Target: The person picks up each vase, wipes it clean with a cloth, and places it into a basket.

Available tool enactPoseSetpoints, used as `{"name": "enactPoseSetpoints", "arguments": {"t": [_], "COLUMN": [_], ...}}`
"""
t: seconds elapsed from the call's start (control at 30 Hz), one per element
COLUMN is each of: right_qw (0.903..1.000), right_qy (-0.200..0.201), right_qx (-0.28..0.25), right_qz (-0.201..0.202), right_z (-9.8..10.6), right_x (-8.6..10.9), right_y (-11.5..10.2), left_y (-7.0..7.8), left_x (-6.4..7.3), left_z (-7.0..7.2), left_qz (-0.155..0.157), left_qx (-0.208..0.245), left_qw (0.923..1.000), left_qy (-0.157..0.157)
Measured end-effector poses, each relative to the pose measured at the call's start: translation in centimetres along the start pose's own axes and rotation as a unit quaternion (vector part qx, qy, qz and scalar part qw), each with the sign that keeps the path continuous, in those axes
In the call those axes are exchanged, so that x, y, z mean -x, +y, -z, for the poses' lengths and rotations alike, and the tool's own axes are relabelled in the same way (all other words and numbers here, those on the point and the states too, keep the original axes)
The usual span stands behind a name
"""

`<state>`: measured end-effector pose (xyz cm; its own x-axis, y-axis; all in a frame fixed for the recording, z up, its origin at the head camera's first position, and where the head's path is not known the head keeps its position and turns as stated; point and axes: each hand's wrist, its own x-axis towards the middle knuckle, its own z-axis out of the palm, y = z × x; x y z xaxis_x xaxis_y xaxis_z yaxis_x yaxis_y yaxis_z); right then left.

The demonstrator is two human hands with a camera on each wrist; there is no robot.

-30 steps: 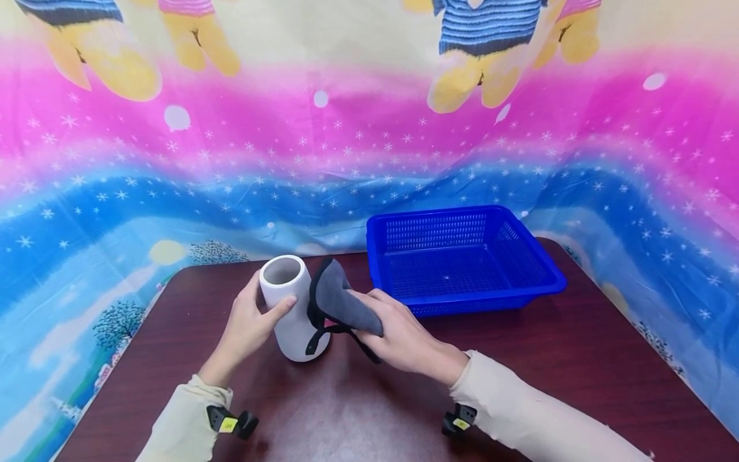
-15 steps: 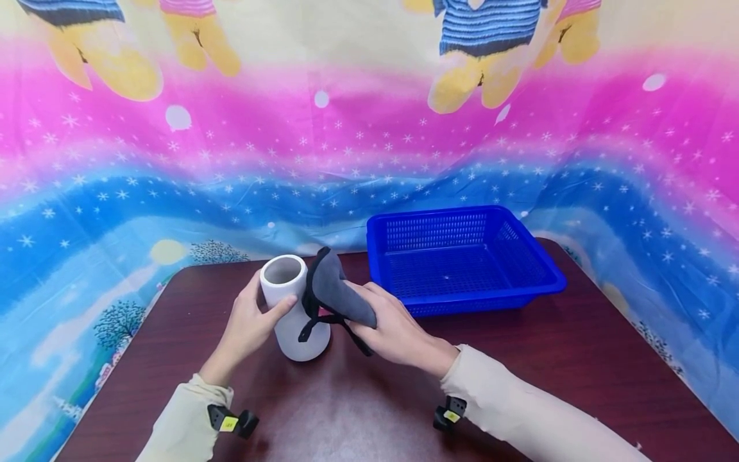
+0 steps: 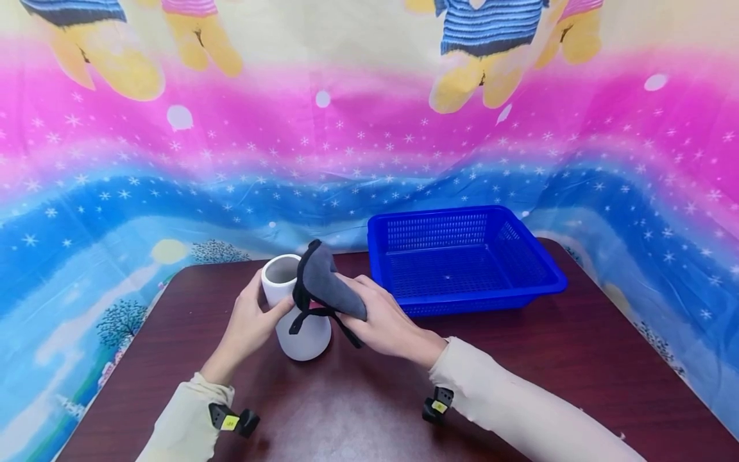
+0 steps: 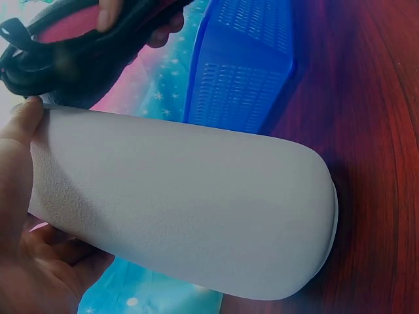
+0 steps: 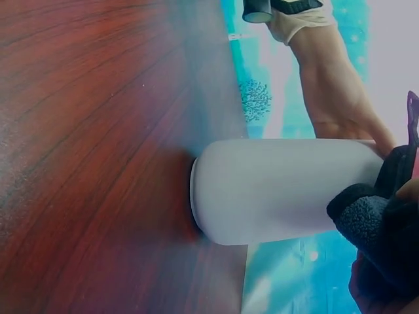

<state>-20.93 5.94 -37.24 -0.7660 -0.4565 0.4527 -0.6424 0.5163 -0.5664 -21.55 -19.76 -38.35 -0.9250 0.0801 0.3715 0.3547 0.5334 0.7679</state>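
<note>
A white vase [image 3: 304, 340] with a round open mouth stands upright on the table. My left hand [image 3: 247, 327] grips its upper part, thumb in front and fingers behind, as the left wrist view also shows on the pale wall of the vase [image 4: 196, 196]. My right hand [image 3: 388, 321] holds a folded grey soft fabric piece [image 3: 324, 282] with black edging, a dangling black strap and a pink inside; its exact kind is unclear. From the head, this piece overlaps the vase's right rim. In the right wrist view, the dark fabric [image 5: 363, 219] lies close by the vase's upper end.
At the back right of the dark red wooden table [image 3: 358, 410] stands a blue perforated plastic basket [image 3: 462, 296], with nothing visible inside. A printed cloth backdrop [image 3: 346, 147] surrounds the table's far and side edges.
My right hand has moved left and slightly up with the grey fabric piece, which now covers part of the vase's rim from the head. The left hand and vase have stayed in place.
</note>
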Motion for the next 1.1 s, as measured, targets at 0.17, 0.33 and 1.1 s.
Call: {"name": "enactPoseSetpoints", "arguments": {"t": [0.17,0.33,1.1], "right_qw": [0.9999,0.9998,0.998], "right_qy": [-0.011,-0.02,-0.051], "right_qx": [0.0,0.005,0.011], "right_qz": [-0.003,-0.005,-0.035], "right_z": [-0.2,-0.6,-1.2], "right_x": [-0.4,-0.7,-0.7], "right_y": [-0.1,-0.2,-0.4], "left_y": [-0.1,-0.1,-0.1], "left_x": [-0.1,0.0,0.2], "left_z": [0.0,0.0,-0.2], "left_qz": [0.004,0.008,-0.007], "left_qx": [-0.003,-0.002,0.0], "left_qw": [1.0,0.9999,0.9999], "left_qy": [-0.004,-0.007,0.008]}}
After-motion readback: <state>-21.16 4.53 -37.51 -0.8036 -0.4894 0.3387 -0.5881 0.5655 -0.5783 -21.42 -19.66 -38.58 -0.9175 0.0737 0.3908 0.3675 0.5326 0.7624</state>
